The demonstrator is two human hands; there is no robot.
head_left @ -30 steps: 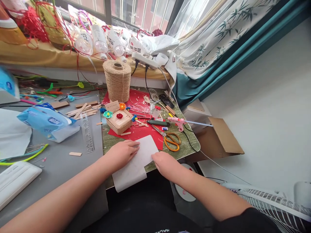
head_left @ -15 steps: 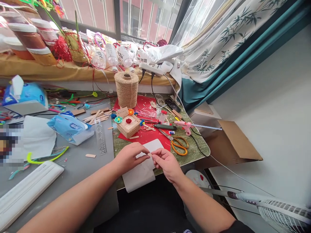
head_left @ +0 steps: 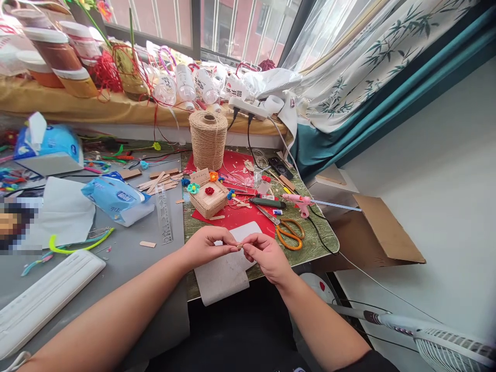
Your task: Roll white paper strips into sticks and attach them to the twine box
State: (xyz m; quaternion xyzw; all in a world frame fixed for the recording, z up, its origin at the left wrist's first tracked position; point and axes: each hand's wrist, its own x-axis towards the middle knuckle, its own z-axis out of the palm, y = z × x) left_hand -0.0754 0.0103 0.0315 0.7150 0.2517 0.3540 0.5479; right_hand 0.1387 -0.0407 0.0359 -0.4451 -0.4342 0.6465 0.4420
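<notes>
My left hand (head_left: 209, 246) and my right hand (head_left: 263, 253) meet fingertip to fingertip above a white sheet (head_left: 227, 268) that hangs over the table's front edge. Both hands are pinched on a tiny pale piece (head_left: 239, 246) between them, too small to name. Behind the sheet a small twine-wrapped box (head_left: 209, 199) with a red rose on its lid sits on red paper (head_left: 240, 214). Orange-handled scissors (head_left: 289, 232) lie just right of my right hand.
A tall spool of jute twine (head_left: 208, 139) stands at the back. A pink glue gun (head_left: 298, 201), a green knife (head_left: 265, 202), wooden sticks (head_left: 157, 181), a clear ruler (head_left: 163, 212), blue tissue packs (head_left: 118, 199), a cardboard box (head_left: 372, 232) and a fan (head_left: 445, 346) surround the work area.
My hands lifted off the white sheet, where they lay flat, and came together in a pinch on a tiny piece. The head camera shifted so the scene slid rightwards.
</notes>
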